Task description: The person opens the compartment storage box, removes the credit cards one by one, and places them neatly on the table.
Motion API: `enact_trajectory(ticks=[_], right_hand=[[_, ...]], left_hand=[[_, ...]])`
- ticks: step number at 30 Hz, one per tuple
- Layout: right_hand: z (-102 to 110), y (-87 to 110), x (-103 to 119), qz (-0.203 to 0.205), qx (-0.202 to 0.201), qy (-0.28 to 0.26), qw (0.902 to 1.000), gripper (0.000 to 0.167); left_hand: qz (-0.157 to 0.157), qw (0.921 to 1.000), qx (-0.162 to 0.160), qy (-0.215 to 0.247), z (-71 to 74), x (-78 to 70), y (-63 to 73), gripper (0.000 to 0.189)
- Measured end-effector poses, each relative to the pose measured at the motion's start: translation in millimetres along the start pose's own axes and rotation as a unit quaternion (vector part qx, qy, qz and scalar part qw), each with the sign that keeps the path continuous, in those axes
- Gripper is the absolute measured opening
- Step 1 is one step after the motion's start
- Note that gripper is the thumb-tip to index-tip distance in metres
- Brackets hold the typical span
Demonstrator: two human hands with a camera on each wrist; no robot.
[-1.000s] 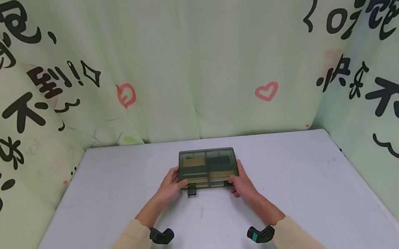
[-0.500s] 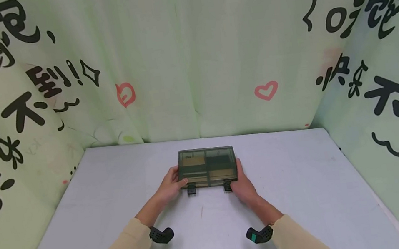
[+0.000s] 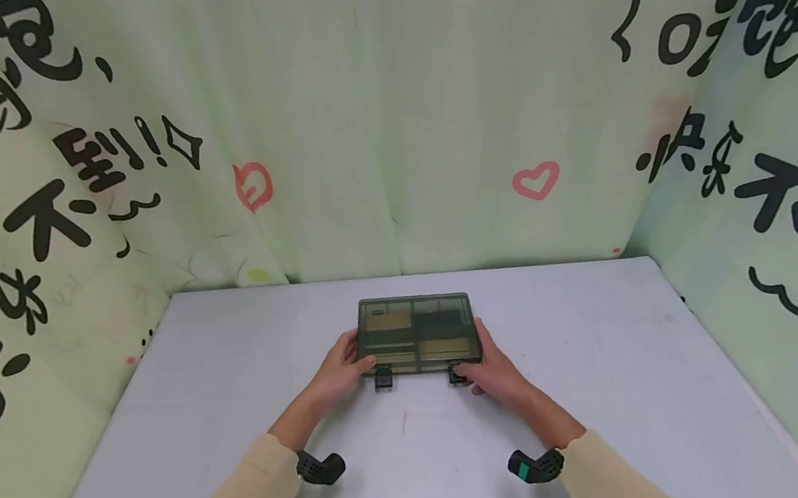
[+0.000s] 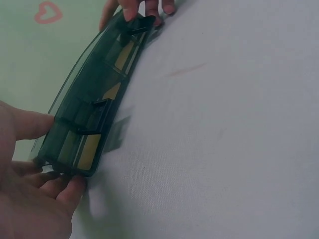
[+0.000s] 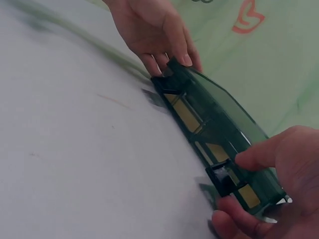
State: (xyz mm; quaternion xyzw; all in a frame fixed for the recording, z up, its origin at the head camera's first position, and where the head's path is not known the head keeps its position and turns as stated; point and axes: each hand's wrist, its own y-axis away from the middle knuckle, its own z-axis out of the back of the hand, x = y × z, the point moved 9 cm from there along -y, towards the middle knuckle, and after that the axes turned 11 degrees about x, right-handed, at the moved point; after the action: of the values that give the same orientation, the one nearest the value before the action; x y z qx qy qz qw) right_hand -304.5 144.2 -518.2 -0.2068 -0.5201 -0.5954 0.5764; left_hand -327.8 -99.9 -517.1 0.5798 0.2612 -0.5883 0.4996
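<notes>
A dark green see-through plastic storage box (image 3: 416, 333) with tan and dark sections is held low at the table's far middle, its front edge tipped toward me. Two small black latches, the left latch (image 3: 383, 380) and the right latch (image 5: 223, 178), stick out from that front edge. My left hand (image 3: 339, 368) grips the box's left end, thumb on the front and fingers curled round the end. At the right front corner is my right hand (image 3: 494, 367), its thumb pressed beside the right latch and its fingers around the corner, partly hidden by the box.
The white table (image 3: 415, 482) spreads all round the box. Pale green curtains (image 3: 382, 117) with black lettering and pink hearts enclose the back and sides. A black wrist camera (image 3: 320, 467) sits on the left wrist, and another camera (image 3: 536, 466) on the right.
The right latch, covered by my right thumb a second ago, now shows hanging outward. My right hand drew back, then its thumb returned to the latch as the forearm swung right. My left hand keeps its hold.
</notes>
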Motion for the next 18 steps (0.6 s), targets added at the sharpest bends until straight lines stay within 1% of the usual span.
enact_trajectory(ticks=[5, 8, 11, 14, 18], right_hand=[[8, 1.6, 2, 0.012, -0.001, 0.048, 0.9988, 0.092], [11, 0.7, 2, 0.021, -0.009, 0.064, 0.9977, 0.092], [14, 0.7, 2, 0.026, -0.019, 0.078, 0.9964, 0.092], [16, 2.5, 2, 0.025, -0.029, 0.095, 0.9948, 0.091], [20, 6.9, 7, 0.029, -0.055, 0.139, 0.9883, 0.087]], left_hand=[[-0.004, 1.0000, -0.004, -0.003, 0.7, 0.4, -1.1, 0.078], [-0.006, 1.0000, -0.003, -0.003, 0.8, 2.6, -2.1, 0.085], [-0.011, 0.9999, -0.003, -0.009, 0.5, 3.4, -2.8, 0.085], [-0.011, 0.9999, -0.005, -0.005, 0.1, 3.9, -2.8, 0.084], [-0.010, 0.9999, -0.008, 0.001, 1.0, 5.5, -2.5, 0.085]])
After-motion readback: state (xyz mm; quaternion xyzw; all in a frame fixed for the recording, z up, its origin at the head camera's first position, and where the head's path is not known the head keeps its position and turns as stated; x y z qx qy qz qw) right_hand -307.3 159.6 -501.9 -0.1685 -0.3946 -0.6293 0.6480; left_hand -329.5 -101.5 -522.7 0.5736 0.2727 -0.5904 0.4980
